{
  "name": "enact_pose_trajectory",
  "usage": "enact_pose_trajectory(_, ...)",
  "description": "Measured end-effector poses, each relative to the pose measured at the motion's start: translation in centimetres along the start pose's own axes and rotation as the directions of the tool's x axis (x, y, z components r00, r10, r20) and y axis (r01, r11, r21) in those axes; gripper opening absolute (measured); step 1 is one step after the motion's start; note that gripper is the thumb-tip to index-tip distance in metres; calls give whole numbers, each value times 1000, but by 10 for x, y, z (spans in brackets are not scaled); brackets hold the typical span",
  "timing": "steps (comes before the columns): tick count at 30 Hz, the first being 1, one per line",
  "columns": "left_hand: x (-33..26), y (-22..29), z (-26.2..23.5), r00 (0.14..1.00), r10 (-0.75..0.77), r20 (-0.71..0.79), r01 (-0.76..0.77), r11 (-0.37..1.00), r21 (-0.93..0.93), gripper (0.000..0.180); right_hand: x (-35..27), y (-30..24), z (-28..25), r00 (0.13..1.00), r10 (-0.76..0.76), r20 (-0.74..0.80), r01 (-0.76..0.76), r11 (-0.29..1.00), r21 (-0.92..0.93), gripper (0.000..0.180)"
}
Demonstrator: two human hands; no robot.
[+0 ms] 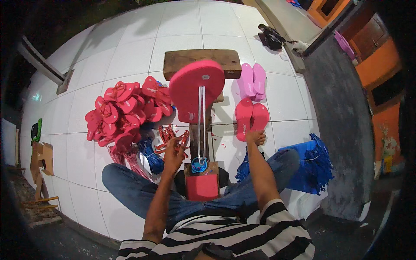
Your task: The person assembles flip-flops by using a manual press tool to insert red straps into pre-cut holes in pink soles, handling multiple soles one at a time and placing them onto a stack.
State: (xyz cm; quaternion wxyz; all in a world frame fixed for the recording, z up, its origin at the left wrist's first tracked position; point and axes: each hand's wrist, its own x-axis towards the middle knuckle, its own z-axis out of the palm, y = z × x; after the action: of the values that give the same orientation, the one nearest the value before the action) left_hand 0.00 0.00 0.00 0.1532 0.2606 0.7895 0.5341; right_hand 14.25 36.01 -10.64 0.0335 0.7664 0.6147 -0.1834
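The striped shirt [216,236] nearest, the left grip [174,151] pinches a red strap [186,138] while the right grip [255,137], its closure impossible to tell, touches the red soles [260,116] just beyond it, seemingly a part-gathering step whose next move would call for lifting one sole cleanly.

The person's left forearm [158,201], bare below the sleeve, slants forward and slightly inward, its wrist nearly straight, and from where I stand the left hand [174,152] has fingers and thumb drawn together in a pinch. The right forearm [263,180], just as bare, reaches forward and also leans inward. The right hand [256,138] has its fingers curled; I can't make out how firmly.
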Motion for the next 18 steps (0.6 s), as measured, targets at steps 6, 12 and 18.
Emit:
enact_pose_trajectory(6, 3, 11, 10, 966, -212, 150, 249, 922, -298, 26, -20, -22, -40, 952, 15, 306, -208, 766, 608, 69)
enact_pose_trajectory(12, 2, 63, 4, 973, -18, 230, 85, 955, -285, 39, -210, -19, -89, 879, -472, 71, -50, 56, 997, 78)
enact_pose_trajectory(18, 15, 170, -10, 938, 217, 270, -208, 976, -59, 64, -283, 80, -91, 672, -738, 71, 390, 433, 813, 86)
